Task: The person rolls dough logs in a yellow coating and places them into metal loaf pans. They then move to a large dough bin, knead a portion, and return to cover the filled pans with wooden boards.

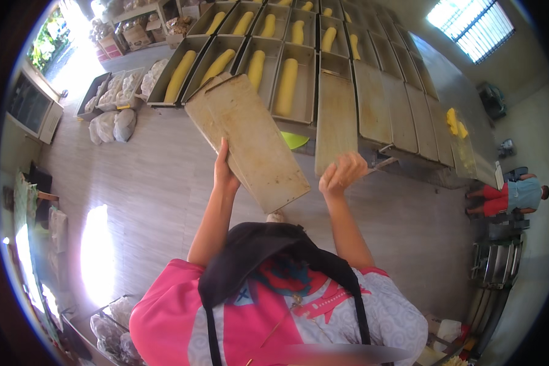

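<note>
My left hand [226, 171] holds at least two flat, stained metal pan lids [261, 146], overlapping and tilted in front of me. My right hand [343, 174] has its fingers curled at the near end of another metal lid [337, 114]. That lid lies partly over a long loaf pan [335, 64], leaving the pan's far end uncovered, and juts past its front. Left of it, uncovered pans each hold a yellow dough log [287, 87]. Farther right, front-row pans have lids [374, 100] over them. More pans with dough stand in rows behind.
Bagged goods fill crates [119, 89] on the floor at the left, near shelves with cardboard boxes [137, 34]. Yellow pieces [457, 123] lie on the metal table [476, 151] at right. A green basin [295, 140] shows below the pans. Another person [514, 196] is at far right.
</note>
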`<move>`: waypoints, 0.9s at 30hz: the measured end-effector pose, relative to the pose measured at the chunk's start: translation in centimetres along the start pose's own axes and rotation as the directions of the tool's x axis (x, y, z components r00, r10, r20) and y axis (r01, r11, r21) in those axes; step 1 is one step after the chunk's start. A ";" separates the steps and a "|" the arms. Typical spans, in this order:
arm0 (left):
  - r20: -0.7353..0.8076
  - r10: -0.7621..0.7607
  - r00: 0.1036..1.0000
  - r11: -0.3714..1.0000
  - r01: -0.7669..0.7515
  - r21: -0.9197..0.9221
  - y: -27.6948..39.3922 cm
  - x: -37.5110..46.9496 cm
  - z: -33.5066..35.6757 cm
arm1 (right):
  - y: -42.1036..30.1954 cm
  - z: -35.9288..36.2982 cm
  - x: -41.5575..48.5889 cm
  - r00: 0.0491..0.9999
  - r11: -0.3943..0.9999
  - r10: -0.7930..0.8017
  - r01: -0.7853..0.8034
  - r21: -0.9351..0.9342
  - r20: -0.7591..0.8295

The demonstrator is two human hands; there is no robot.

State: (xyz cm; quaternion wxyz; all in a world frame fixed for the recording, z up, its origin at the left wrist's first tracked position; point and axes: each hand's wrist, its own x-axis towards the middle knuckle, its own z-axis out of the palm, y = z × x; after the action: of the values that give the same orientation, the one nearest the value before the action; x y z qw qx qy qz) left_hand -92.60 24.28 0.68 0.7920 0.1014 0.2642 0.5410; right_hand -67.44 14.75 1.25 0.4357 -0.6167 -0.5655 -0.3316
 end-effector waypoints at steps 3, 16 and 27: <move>0.033 0.011 0.999 1.000 -0.011 -0.025 -0.4 1.4 1.6 | 2.1 4.2 2.8 0.999 1.000 0.011 -0.010 -0.012 0.031; -0.001 0.098 0.995 0.977 -0.096 0.190 -1.9 3.3 3.0 | 0.3 4.3 7.0 0.599 0.559 0.111 -0.697 0.449 0.793; 0.009 0.144 0.990 0.980 -0.144 0.140 2.3 3.3 2.6 | -9.4 -2.4 3.5 0.455 0.589 0.329 -0.784 0.197 0.828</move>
State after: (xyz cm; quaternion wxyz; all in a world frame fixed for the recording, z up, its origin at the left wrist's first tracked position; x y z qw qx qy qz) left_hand -92.15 28.51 2.88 0.7415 0.1753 0.2941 0.5770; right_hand -75.98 13.82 6.92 0.4237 -0.6928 -0.5058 0.2911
